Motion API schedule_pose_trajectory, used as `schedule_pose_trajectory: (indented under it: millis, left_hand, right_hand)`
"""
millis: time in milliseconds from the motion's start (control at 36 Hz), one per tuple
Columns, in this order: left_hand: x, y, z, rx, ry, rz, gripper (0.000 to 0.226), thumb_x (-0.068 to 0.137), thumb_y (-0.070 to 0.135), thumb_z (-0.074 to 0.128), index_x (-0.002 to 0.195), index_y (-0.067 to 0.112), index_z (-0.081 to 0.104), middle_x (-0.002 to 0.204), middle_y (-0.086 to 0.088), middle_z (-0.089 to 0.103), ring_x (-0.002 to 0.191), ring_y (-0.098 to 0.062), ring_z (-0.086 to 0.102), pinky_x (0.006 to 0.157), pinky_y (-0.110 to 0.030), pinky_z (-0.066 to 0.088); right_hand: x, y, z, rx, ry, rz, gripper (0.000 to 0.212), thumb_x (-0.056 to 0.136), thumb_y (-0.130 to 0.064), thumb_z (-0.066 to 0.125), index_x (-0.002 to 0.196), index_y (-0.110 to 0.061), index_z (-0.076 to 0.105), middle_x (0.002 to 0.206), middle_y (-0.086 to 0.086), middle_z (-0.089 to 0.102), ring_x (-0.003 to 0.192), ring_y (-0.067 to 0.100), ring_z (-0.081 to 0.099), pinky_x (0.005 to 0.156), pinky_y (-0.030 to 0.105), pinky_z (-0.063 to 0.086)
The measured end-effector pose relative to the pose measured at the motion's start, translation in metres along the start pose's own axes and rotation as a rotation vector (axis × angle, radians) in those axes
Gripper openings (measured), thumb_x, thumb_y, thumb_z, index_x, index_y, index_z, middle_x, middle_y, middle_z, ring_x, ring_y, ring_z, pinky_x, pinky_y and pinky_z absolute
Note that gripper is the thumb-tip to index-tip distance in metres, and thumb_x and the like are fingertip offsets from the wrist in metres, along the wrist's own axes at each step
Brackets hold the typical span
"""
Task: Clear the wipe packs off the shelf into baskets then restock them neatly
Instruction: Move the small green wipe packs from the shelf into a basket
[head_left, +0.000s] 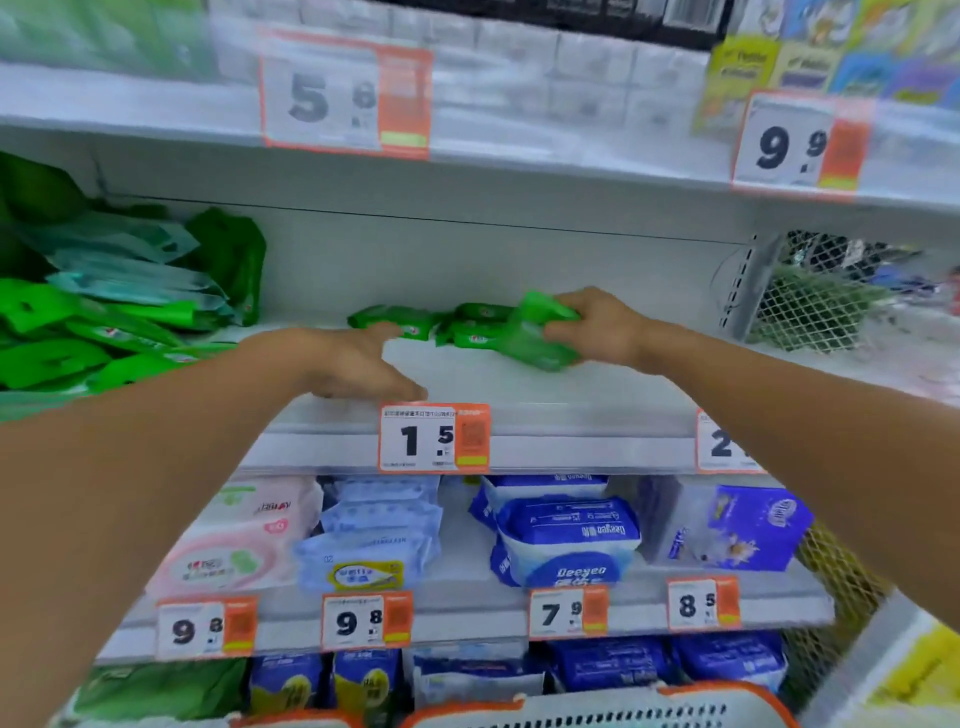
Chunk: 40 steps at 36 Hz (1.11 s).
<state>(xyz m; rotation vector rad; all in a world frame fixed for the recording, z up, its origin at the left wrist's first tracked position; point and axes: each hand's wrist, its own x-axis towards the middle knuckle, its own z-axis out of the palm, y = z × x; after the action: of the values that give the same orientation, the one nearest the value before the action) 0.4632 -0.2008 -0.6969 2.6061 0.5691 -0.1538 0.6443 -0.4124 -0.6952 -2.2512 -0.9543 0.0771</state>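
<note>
Small green wipe packs (470, 327) lie in a loose cluster near the back of the middle shelf (545, 395). My right hand (597, 325) grips one or more of these green packs (540, 332) at the right end of the cluster, lifted slightly off the shelf. My left hand (358, 364) reaches in palm down with relaxed fingers, its fingertips touching the leftmost green pack (405, 322). At the bottom edge shows the rim of a white basket with orange trim (597, 709).
A heap of larger green and teal packs (119, 317) fills the shelf's left side. Price tags (434, 439) hang on the shelf fronts. Pink and blue wipe packs (566, 540) stand on the shelf below. A wire mesh divider (821, 291) closes the right end.
</note>
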Motion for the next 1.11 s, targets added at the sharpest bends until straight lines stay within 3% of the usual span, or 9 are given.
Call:
schedule_pose_trajectory:
  millis: [111, 250, 389, 500, 639, 722, 833, 944, 1111]
  left_hand:
    - [0.004, 0.008, -0.006, -0.076, 0.049, 0.004, 0.124, 0.067, 0.047, 0.087, 0.153, 0.039, -0.003, 0.143, -0.005, 0.049, 0.115, -0.033, 0.059, 0.091, -0.057, 0.052]
    - [0.012, -0.004, -0.015, -0.224, 0.044, 0.032, 0.062, 0.084, 0.053, 0.070, 0.138, 0.039, 0.041, 0.120, 0.000, 0.065, 0.100, -0.028, 0.065, 0.067, -0.031, 0.047]
    - [0.021, -0.025, -0.018, -0.360, 0.066, 0.078, 0.038, 0.093, 0.038, 0.066, 0.128, 0.031, 0.053, 0.113, -0.002, 0.072, 0.105, -0.031, 0.067, 0.062, -0.028, 0.041]
    - [0.026, -0.045, -0.018, -0.528, 0.160, 0.060, 0.027, 0.096, 0.029, 0.064, 0.121, 0.024, 0.055, 0.106, -0.005, 0.074, 0.089, -0.029, 0.071, 0.066, -0.031, 0.051]
    - [0.014, -0.072, -0.016, -0.831, 0.271, -0.031, 0.029, 0.095, 0.019, 0.065, 0.123, 0.018, 0.055, 0.103, -0.010, 0.073, 0.083, -0.031, 0.072, 0.053, -0.044, 0.059]
    - [0.004, -0.081, -0.025, -0.707, 0.472, 0.108, 0.022, 0.088, 0.015, 0.073, 0.103, 0.022, 0.059, 0.096, -0.005, 0.070, 0.078, -0.027, 0.071, 0.053, -0.045, 0.061]
    - [-0.019, -0.097, -0.038, 0.007, 0.871, 0.424, 0.034, 0.071, 0.016, 0.087, 0.084, 0.021, 0.056, 0.081, -0.001, 0.059, 0.077, -0.029, 0.058, 0.067, -0.038, 0.050]
    - [-0.050, -0.103, -0.023, 0.534, 0.872, 0.433, 0.045, 0.068, 0.027, 0.084, 0.093, 0.021, 0.047, 0.096, -0.003, 0.058, 0.087, -0.031, 0.059, 0.063, -0.041, 0.049]
    - [-0.082, -0.101, -0.013, 0.338, 0.842, 0.295, 0.049, 0.083, 0.028, 0.072, 0.098, 0.018, 0.027, 0.095, -0.014, 0.053, 0.092, -0.042, 0.058, 0.066, -0.039, 0.035]
  right_hand:
    - [0.002, -0.044, 0.022, 0.676, -0.263, -0.005, 0.015, 0.099, -0.012, 0.057, 0.111, -0.011, 0.066, 0.103, 0.009, 0.073, 0.093, 0.020, 0.073, 0.081, 0.035, 0.062]
    - [0.023, -0.056, 0.046, 0.733, -0.383, 0.118, 0.029, 0.099, -0.034, 0.058, 0.118, -0.012, 0.064, 0.111, 0.012, 0.073, 0.088, 0.022, 0.075, 0.074, 0.030, 0.062]
    - [0.079, -0.038, 0.038, -0.034, 0.188, 0.107, 0.051, 0.075, -0.048, 0.078, 0.117, -0.024, 0.064, 0.119, 0.000, 0.067, 0.097, 0.019, 0.068, 0.076, 0.028, 0.056]
    - [0.105, -0.021, 0.048, -0.768, -0.096, 0.130, 0.110, 0.069, -0.032, 0.082, 0.158, -0.029, 0.018, 0.154, 0.007, 0.036, 0.136, 0.032, 0.041, 0.107, 0.037, 0.045]
    - [0.111, -0.020, 0.054, -0.615, -0.265, 0.257, 0.093, 0.071, -0.017, 0.066, 0.152, -0.028, 0.022, 0.124, 0.007, 0.052, 0.104, 0.028, 0.057, 0.071, 0.032, 0.051]
    - [0.109, -0.027, 0.050, -0.572, -0.243, 0.268, 0.097, 0.070, -0.044, 0.076, 0.153, -0.029, 0.029, 0.141, 0.005, 0.044, 0.121, 0.029, 0.050, 0.092, 0.042, 0.054]
    - [0.092, -0.050, 0.047, -0.620, -0.316, 0.230, 0.099, 0.064, -0.064, 0.081, 0.144, -0.023, 0.039, 0.139, 0.008, 0.043, 0.123, 0.028, 0.046, 0.099, 0.040, 0.047]
    - [0.073, -0.051, 0.054, -0.401, -0.386, 0.282, 0.104, 0.056, -0.052, 0.090, 0.138, -0.029, 0.031, 0.134, 0.005, 0.043, 0.121, 0.029, 0.045, 0.104, 0.051, 0.044]
    - [0.045, -0.072, 0.063, -0.278, -0.246, 0.207, 0.083, 0.070, -0.026, 0.083, 0.141, -0.017, 0.040, 0.121, 0.006, 0.053, 0.106, 0.025, 0.057, 0.086, 0.042, 0.057]
